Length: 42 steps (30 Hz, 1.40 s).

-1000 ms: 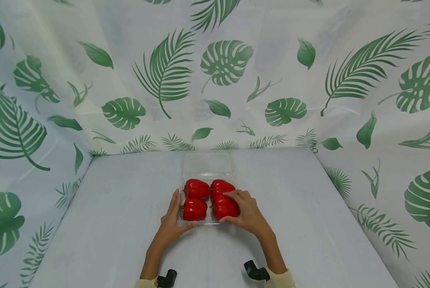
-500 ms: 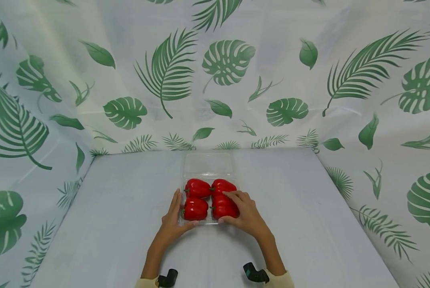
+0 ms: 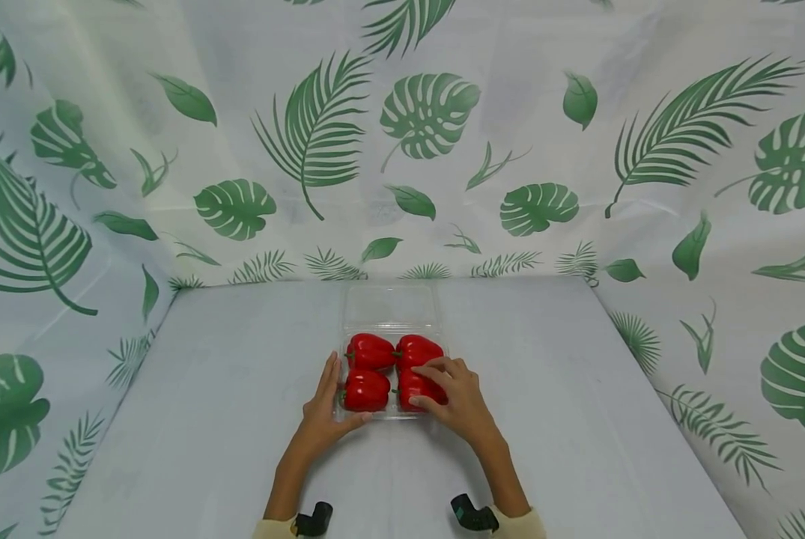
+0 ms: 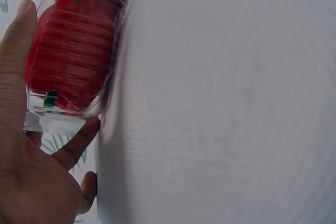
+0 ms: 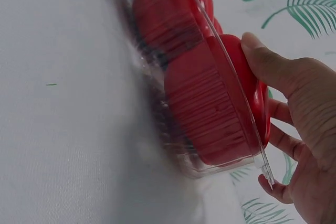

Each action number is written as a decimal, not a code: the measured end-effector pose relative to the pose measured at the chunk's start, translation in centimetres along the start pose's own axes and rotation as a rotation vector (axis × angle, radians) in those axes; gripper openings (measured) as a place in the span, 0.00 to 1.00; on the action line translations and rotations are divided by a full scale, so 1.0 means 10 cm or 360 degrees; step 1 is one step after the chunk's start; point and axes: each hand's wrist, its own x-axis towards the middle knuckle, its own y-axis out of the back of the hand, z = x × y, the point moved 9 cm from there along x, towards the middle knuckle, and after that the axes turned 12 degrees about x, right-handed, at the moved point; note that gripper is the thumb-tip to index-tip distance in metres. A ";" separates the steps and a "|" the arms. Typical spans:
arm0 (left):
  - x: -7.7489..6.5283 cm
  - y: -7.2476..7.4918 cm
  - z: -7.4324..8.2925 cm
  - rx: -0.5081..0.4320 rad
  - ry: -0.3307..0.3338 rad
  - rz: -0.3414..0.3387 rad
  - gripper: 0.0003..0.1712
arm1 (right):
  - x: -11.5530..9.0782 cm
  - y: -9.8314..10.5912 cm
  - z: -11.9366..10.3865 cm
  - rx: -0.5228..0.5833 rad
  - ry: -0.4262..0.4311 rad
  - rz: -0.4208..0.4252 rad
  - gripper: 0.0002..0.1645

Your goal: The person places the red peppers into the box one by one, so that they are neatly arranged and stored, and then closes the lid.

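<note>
A clear plastic clamshell box (image 3: 392, 416) with its lid folded back holds several red bell peppers. My left hand (image 3: 323, 419) lies around its near left corner, fingers straight along the left side and thumb along the front wall. In the left wrist view, the thumb (image 4: 18, 40) runs beside the ribbed wall. My right hand (image 3: 466, 400) spans the front right bell pepper (image 3: 418, 385), with fingers curled over its far side and thumb on its near side. In the right wrist view, the thumb tip sits against this bell pepper (image 5: 249, 82) above the box's rim, and the little finger is at the rim.
The transparent lid (image 3: 390, 305) lies back toward the rear wall. A pale cloth covers the table (image 3: 544, 359). Leaf-printed sheets (image 3: 442, 187) rise behind it and along both sides. A small green fleck (image 5: 51, 84) shows on the cloth in the right wrist view.
My right thumb has moved up from the box's front edge onto the pepper, and the fingertips have drawn slightly nearer the thumb. The left hand and box have barely moved.
</note>
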 end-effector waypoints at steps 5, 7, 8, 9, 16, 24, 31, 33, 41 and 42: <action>0.01 -0.01 -0.02 0.0017 0.0016 -0.0001 0.66 | 0.01 -0.01 0.00 -0.0012 -0.0007 0.0026 0.30; 0.01 -0.01 -0.04 0.0025 0.0026 0.0000 0.66 | 0.02 -0.01 -0.01 -0.0009 -0.0010 0.0026 0.30; 0.01 -0.01 -0.04 0.0029 0.0028 0.0001 0.66 | 0.02 -0.02 -0.01 -0.0014 -0.0016 0.0019 0.30; 0.01 0.00 -0.04 0.0026 0.0032 0.0001 0.66 | 0.02 -0.02 -0.01 -0.0016 -0.0020 0.0012 0.30; 0.01 0.02 -0.04 0.0017 0.0039 0.0004 0.65 | 0.05 -0.06 0.01 -0.0011 -0.0037 -0.0013 0.30; 0.00 -0.01 -0.06 0.0012 0.0050 -0.0005 0.66 | 0.01 -0.08 0.07 0.0025 0.0030 0.0025 0.30; -0.01 -0.02 -0.04 0.0020 0.0038 -0.0014 0.66 | -0.04 -0.06 0.10 0.0113 0.0049 0.0042 0.30; -0.01 -0.01 -0.05 0.0014 0.0043 -0.0007 0.65 | -0.05 -0.03 0.09 0.0146 0.0068 0.0048 0.30; 0.00 -0.01 -0.02 0.0005 0.0029 -0.0010 0.65 | -0.03 -0.02 0.03 0.0034 0.0084 0.0043 0.33; 0.00 -0.01 -0.01 0.0007 0.0029 -0.0012 0.65 | -0.03 -0.03 0.02 0.0014 0.0071 0.0032 0.33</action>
